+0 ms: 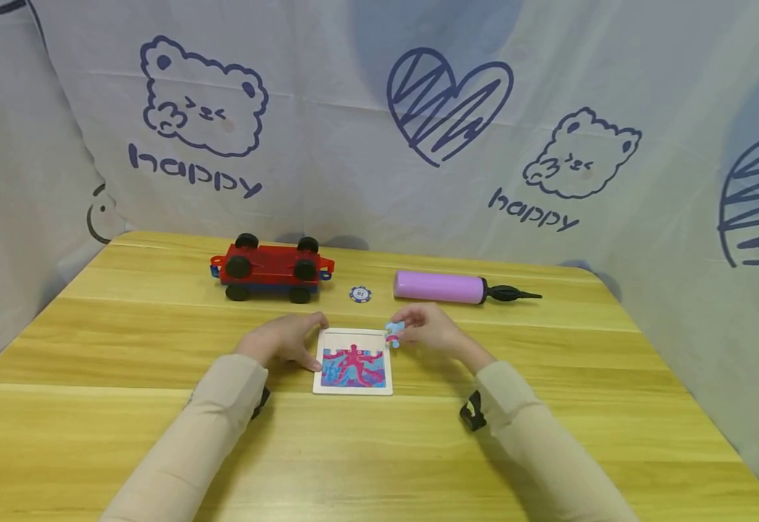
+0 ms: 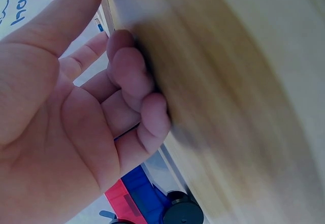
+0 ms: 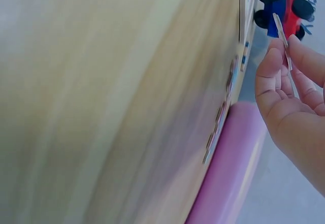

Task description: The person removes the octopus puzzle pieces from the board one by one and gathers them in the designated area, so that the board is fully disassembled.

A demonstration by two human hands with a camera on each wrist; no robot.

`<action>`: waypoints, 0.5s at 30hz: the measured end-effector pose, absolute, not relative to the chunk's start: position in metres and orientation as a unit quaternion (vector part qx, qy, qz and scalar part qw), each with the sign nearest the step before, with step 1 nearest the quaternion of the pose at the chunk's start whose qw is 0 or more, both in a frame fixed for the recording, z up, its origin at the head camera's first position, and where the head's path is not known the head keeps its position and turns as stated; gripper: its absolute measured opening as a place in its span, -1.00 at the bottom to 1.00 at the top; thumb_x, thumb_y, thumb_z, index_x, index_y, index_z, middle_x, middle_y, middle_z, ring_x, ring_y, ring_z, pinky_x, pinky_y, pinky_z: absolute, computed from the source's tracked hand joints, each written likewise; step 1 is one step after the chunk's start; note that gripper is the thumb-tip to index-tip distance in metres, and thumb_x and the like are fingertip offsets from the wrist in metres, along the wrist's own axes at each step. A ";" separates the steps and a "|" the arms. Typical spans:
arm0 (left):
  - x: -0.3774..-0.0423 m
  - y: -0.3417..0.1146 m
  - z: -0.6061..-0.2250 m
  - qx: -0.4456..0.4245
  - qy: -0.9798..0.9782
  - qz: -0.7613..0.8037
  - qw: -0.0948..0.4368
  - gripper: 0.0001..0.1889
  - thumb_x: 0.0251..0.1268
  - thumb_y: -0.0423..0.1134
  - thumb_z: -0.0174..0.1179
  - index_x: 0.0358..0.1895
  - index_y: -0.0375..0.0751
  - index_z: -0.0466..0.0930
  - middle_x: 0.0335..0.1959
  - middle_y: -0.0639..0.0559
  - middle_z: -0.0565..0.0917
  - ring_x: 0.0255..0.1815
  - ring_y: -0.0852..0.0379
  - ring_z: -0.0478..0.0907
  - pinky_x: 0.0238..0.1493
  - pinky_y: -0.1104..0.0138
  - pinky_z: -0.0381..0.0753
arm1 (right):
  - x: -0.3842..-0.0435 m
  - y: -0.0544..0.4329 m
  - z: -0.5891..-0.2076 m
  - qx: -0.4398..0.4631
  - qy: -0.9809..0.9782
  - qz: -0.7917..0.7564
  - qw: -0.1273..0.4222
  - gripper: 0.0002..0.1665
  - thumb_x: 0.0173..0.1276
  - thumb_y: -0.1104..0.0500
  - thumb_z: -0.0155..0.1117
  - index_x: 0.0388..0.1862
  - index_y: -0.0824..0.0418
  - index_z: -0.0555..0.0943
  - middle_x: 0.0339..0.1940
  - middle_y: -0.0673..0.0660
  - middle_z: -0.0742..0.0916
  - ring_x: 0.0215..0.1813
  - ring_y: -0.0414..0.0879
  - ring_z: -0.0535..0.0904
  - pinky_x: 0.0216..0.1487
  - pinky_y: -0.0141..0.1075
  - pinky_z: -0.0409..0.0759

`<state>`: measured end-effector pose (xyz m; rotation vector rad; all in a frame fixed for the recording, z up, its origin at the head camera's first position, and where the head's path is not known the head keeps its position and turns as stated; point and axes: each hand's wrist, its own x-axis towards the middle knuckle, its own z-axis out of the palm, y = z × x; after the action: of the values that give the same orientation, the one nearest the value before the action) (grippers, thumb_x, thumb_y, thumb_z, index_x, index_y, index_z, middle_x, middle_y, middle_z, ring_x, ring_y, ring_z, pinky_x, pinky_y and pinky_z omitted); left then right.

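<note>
A square white jigsaw puzzle tray point(image 1: 353, 391) lies on the table, its lower part filled with a pink octopus picture on blue. My left hand point(image 1: 281, 339) holds it by the left side, thumb on that edge and index finger at the far corner. In the left wrist view, the other fingers point(image 2: 155, 115) curl down by the table. Just beyond the tray's right edge, my right hand point(image 1: 430, 328) pinches a blue and pink puzzle piece point(image 1: 393, 334) between thumb and fingertips. The right wrist view shows this piece point(image 3: 282, 38) edge-on, raised above the table.
Several loose puzzle pieces point(image 3: 218, 122) lie beside the pink-purple hand pump point(image 1: 438, 286). A red and blue toy wagon point(image 1: 268, 267) rests with black wheels up at the back left. Between them lies a blue and white chip point(image 1: 360, 294). A printed cloth point(image 1: 327, 145) hangs behind.
</note>
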<state>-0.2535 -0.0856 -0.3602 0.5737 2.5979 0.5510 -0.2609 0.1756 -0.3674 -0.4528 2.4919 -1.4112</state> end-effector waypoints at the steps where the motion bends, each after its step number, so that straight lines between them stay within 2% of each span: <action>1: -0.254 -0.086 -0.360 0.206 0.935 0.198 0.211 -0.30 -0.14 -0.04 0.36 0.14 -0.12 0.28 0.06 -0.19 0.41 -0.02 -0.09 0.34 0.11 -0.01 0.25 | -0.261 0.178 -0.367 -0.156 0.851 -0.488 0.118 -0.72 0.10 0.46 0.19 -0.15 0.47 0.51 -0.40 0.16 0.59 -0.41 -0.14 0.48 -0.34 -0.27 0.55; 11: -0.254 -0.086 -0.360 0.204 0.933 0.205 0.214 -0.29 -0.13 -0.05 0.36 0.16 -0.12 0.27 0.03 -0.17 0.41 -0.08 -0.06 0.32 0.11 0.00 0.24 | -0.263 0.207 -0.362 -0.146 0.844 -0.504 0.106 -0.72 0.16 0.44 0.17 -0.12 0.50 0.49 -0.41 0.17 0.57 -0.46 -0.13 0.53 -0.31 -0.14 0.56; 15: -0.253 -0.086 -0.360 0.202 0.933 0.206 0.215 -0.29 -0.12 -0.05 0.36 0.16 -0.12 0.27 0.03 -0.17 0.41 -0.08 -0.07 0.32 0.11 0.00 0.24 | -0.264 0.219 -0.361 -0.141 0.841 -0.513 0.097 -0.69 0.14 0.45 0.18 -0.11 0.54 0.46 -0.42 0.18 0.58 -0.47 -0.13 0.52 -0.35 -0.20 0.56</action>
<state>-0.2533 -0.0857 -0.3597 0.5610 2.5874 0.5724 -0.2641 0.2190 -0.3612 -0.4183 2.4907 -1.5207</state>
